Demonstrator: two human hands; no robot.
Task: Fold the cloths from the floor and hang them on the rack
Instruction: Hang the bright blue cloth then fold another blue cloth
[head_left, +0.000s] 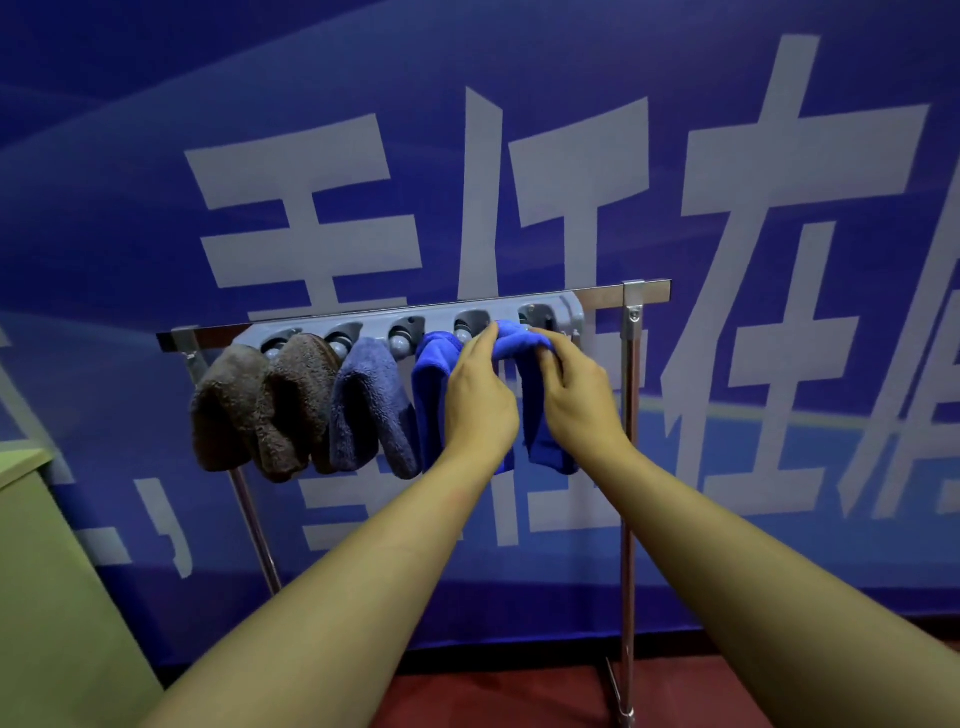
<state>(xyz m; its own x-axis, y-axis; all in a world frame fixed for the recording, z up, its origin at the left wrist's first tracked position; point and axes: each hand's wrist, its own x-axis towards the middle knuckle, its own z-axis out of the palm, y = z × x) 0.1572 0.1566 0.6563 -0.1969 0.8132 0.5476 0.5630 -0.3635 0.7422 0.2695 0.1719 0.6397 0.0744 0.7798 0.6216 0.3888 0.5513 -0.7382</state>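
Both hands (524, 395) gripping blue cloth (517, 340) between them

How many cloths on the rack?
5, left to right: two brown fleece cloths, a grey-blue fleece cloth, a bright blue cloth, and another bright blue cloth in both hands; none visibly hidden.

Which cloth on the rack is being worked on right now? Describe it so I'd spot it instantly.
Find the chrome rack before the blue banner, then its grey holder strip. The cloth is the bright blue one furthest right, pinched by both the left hand and the right hand; its neighbours hang untouched.
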